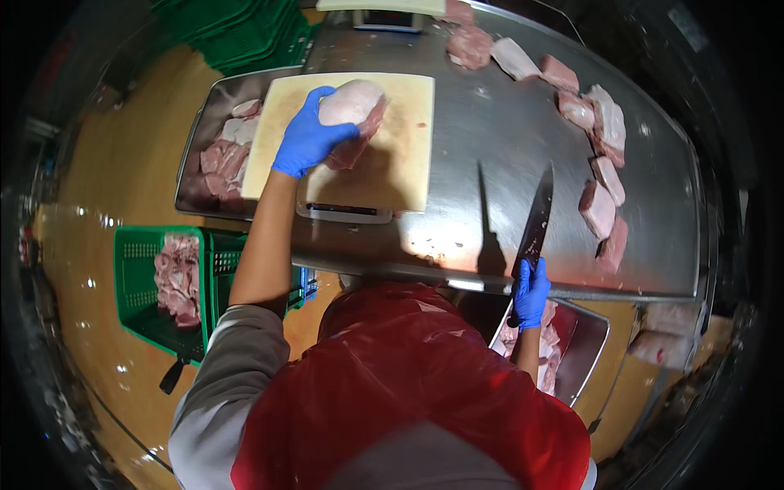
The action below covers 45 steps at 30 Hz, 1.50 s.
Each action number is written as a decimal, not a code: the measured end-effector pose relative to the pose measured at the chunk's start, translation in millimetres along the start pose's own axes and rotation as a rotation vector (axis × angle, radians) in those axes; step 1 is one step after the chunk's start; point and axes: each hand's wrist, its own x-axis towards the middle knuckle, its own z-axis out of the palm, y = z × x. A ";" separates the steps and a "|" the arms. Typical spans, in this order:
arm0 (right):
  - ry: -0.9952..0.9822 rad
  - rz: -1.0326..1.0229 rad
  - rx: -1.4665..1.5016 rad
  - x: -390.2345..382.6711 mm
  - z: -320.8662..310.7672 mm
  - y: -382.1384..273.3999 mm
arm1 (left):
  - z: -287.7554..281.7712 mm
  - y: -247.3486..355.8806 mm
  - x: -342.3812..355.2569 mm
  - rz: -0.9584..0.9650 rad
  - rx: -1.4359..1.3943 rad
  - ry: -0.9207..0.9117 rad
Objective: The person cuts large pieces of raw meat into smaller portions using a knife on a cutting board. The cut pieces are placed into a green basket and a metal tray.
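Note:
My left hand [314,135], in a blue glove, grips a thick piece of pale, fat-covered meat [353,104] on the cream cutting board [404,163]. The thumb lies across the meat's near side, and its pink cut face shows at the right. At the table's front edge my right hand [531,294], also gloved in blue, is closed around the handle of a long knife [537,216]. The blade points away from me over the steel table, well to the right of the board. Dark marks and small bits dot the blade.
Several meat pieces [600,204] line the right side of the steel table [490,122]. A scale [386,20] stands at the back. Left of the board is a steel tray [189,175] of meat; a green crate [135,282] and another steel tray [584,359] stand lower.

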 end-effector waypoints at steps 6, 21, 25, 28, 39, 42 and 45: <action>-0.166 -0.437 0.019 55.9 58.2 -128.7 | -2.9 -36.8 -119.6 0.113 0.239 0.345; -0.429 -0.794 -0.198 41.5 185.3 -333.9 | 10.7 -62.7 -142.5 0.253 0.131 0.570; -0.520 -0.813 -0.382 39.1 186.8 -326.0 | 11.3 -64.5 -153.6 0.155 0.037 0.511; -0.644 -0.844 -0.535 42.6 164.7 -294.4 | 13.3 -66.2 -156.7 0.187 -0.025 0.554; -0.745 -0.890 -0.971 90.8 1.7 -274.6 | -34.6 -124.5 -215.3 0.010 -0.471 1.063; -0.577 -0.714 -0.495 68.3 3.4 -241.7 | -143.0 -120.5 -260.6 -0.050 0.165 1.239; -0.394 -0.599 -0.110 50.2 37.5 -207.9 | -241.5 -153.8 -316.3 -0.272 0.911 1.183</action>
